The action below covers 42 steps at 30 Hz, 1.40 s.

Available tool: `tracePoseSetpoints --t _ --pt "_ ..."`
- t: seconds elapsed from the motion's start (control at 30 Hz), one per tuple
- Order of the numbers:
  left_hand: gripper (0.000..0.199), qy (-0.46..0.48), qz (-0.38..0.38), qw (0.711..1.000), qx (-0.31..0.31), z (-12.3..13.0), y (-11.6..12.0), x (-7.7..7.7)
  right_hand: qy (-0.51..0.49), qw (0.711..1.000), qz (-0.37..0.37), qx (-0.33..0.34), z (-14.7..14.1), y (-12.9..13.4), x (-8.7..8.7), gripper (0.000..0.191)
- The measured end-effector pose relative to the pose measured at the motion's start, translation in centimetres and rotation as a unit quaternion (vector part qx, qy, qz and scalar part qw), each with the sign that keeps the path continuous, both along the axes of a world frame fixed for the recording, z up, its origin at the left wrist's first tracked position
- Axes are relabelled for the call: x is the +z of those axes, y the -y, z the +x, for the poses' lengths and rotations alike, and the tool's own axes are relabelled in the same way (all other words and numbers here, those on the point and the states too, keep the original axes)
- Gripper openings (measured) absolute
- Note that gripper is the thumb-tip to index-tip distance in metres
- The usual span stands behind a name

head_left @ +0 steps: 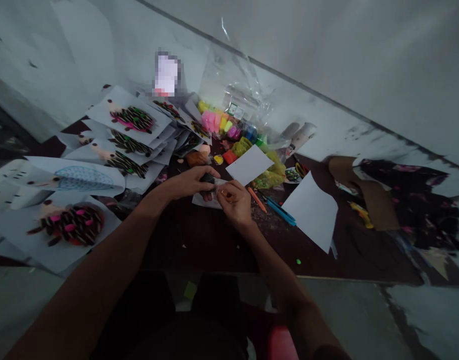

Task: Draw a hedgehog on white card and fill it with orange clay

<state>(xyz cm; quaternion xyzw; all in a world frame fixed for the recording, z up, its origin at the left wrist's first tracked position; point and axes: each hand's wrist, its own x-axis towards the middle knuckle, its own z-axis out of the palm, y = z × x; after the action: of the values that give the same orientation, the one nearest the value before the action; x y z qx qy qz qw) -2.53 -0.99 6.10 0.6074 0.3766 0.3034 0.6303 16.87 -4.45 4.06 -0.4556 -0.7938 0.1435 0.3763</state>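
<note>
Left hand (191,182): fingers closed, curled around a dark lump (207,178), held just above the work surface (199,245).

Right hand (233,201): fingers closed in a pinch on a small pale piece (220,189), too small to identify, right beside the dark lump; the two hands nearly touch.

Under the hands: a white paper sheet (206,201), partly hidden by them.

Just ahead: a white card (250,165) lying tilted across the clutter, near the right hand.

To the right: an orange marker (257,200) and a blue pen (281,211) lie side by side in front of a loose white sheet (310,210).

Far right: a brown paper piece (364,192) overlaps a dark patterned cloth (405,200).

To the left: overlapping paper hedgehog pictures (131,119) with dark spines and pink accents, fanned across the surface; one sheet shows a blue outline (82,178) instead.

Behind: bright packs of modelling clay (214,121) are heaped against a clear plastic bag (229,75), at the foot of a pale wall (327,95).
</note>
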Motion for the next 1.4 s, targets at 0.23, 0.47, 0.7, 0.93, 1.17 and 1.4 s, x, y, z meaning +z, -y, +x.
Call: tracePoseSetpoints --t 0.23,0.47,0.7,0.93,1.17,1.4 --pt "0.035 -0.026 0.014 0.999 0.015 -0.6 -0.4 0.0 -0.028 1.0 0.01 0.002 0.2 -0.3 0.4 0.012" --pt "0.022 -0.107 0.097 0.983 0.117 -1.8 -0.6 1.0 -0.1 0.995 -0.014 -0.007 2.1 -1.0 0.7 0.014" --pt "0.041 -0.201 0.173 0.947 0.18 -1.8 -1.4 0.1 -0.027 0.999 -0.033 0.03 2.4 -0.3 0.7 0.012" --pt "0.028 -0.374 0.225 0.881 0.18 -1.7 -1.5 -0.7 -0.017 0.994 -0.108 0.025 2.4 -0.5 0.5 0.017" --pt "0.036 -0.489 0.245 0.825 0.14 -0.5 -2.2 -0.8 -0.074 0.989 -0.124 -0.01 2.5 -0.5 0.9 0.027" --pt "0.027 -0.539 0.205 0.813 0.08 0.0 -3.8 -0.6 -0.06 0.992 -0.1 -0.041 3.1 -1.5 1.3 0.029"
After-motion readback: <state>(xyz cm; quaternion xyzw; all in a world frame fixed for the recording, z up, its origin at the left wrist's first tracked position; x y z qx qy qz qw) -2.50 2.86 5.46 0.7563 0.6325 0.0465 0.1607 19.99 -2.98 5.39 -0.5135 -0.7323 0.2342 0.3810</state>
